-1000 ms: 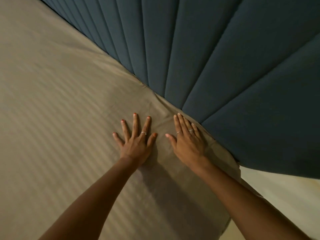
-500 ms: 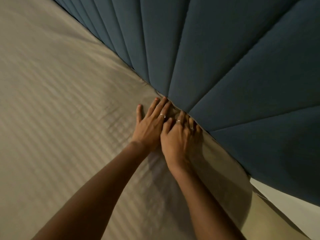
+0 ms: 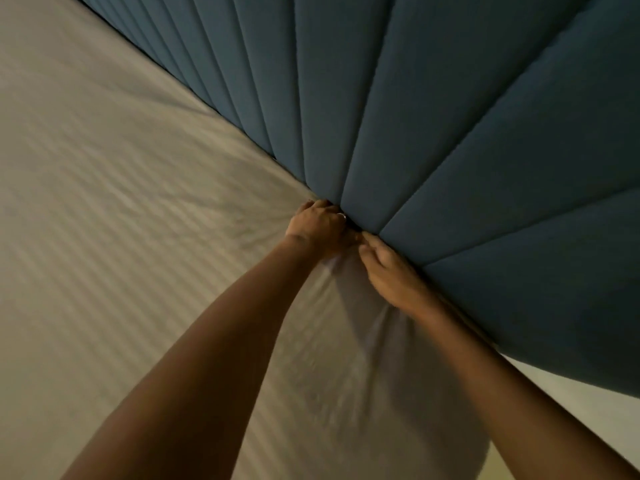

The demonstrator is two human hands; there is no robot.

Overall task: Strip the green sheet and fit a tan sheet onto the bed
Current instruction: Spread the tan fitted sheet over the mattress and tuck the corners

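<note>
The tan sheet (image 3: 145,237) with faint stripes covers the mattress up to the blue padded headboard (image 3: 433,116). Both hands meet at the seam where the sheet reaches the headboard. My left hand (image 3: 317,225) has its fingers curled down over the sheet's edge into the gap, and creases fan out from it. My right hand (image 3: 393,277) lies just to its right along the headboard, with finger and thumb tips pinching the cloth beside the left hand. The fingertips of both hands are partly hidden in the gap. No green sheet is in view.
The headboard rises steeply over the right and top of the view. A pale strip of wall or floor (image 3: 588,420) shows past the bed's corner at the lower right. The sheet stretches away flat to the left.
Both hands moved from lying flat and spread on the sheet up to the headboard seam, came together, and curled their fingers into the gap. The view has shifted closer.
</note>
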